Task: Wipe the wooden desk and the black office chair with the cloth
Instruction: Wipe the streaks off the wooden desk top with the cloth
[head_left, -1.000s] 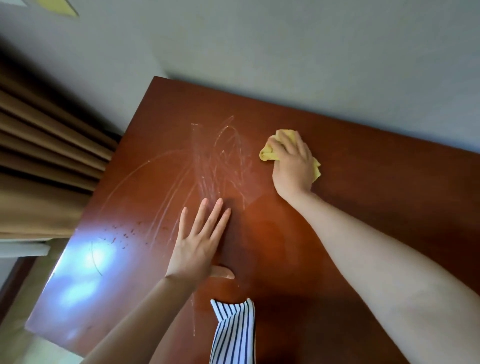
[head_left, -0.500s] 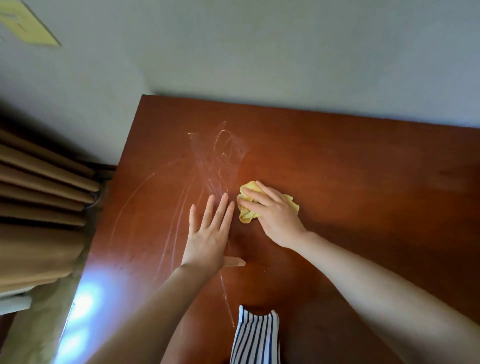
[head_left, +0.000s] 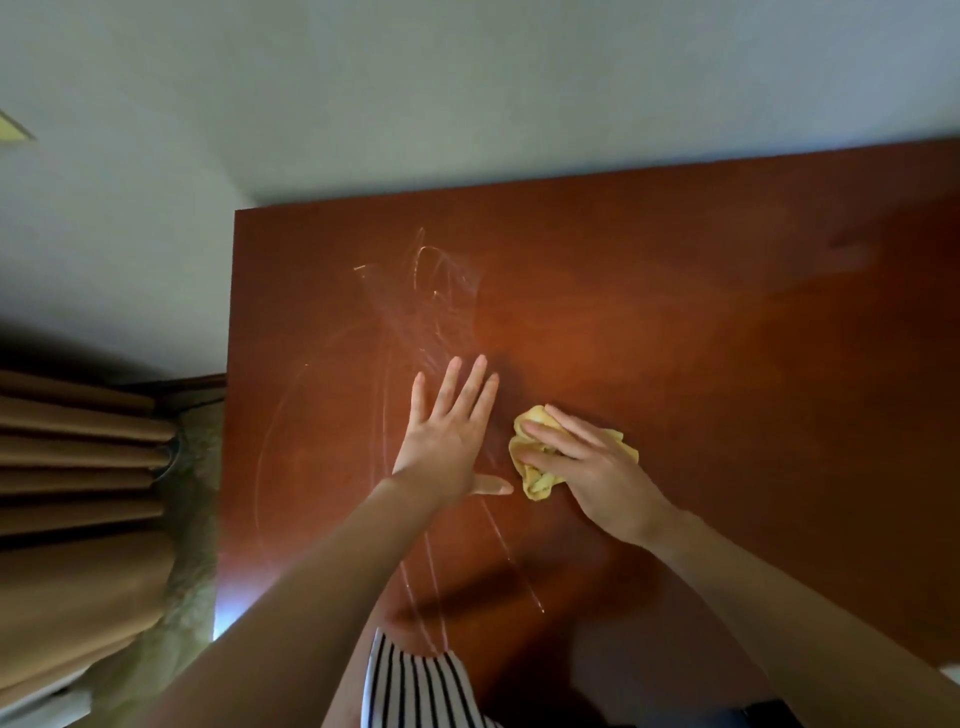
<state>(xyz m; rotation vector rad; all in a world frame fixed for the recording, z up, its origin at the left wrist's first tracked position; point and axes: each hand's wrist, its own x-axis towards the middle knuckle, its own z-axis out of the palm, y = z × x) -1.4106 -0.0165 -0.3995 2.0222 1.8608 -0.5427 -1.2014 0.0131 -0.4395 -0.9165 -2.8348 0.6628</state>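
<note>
Head view, looking down. The wooden desk, reddish-brown and glossy, fills the centre and right of the frame, its far edge against a pale wall at 12 o'clock. The left hand lies flat on the desktop near the middle, palm down, fingers straight and slightly spread toward 12 o'clock, thumb out toward 3 o'clock; it holds nothing. The yellow cloth sits crumpled on the desktop at 3 o'clock of the left hand, just beside that thumb tip; contact between them cannot be told. The right hand rests on top of the cloth, fingers nearly straight and pointing toward 9 o'clock, pressing it onto the wood; the thumb is hidden, so any pinch underneath cannot be told. Cloth edges show past the fingertips and at 3 o'clock of the knuckles. Pale wipe streaks mark the surface at 12 o'clock of the left hand, with thin arcs curving toward 6 o'clock. Tan curtain folds hang at 9 o'clock of the desk. A striped garment shows at 6 o'clock, between the forearms.
</note>
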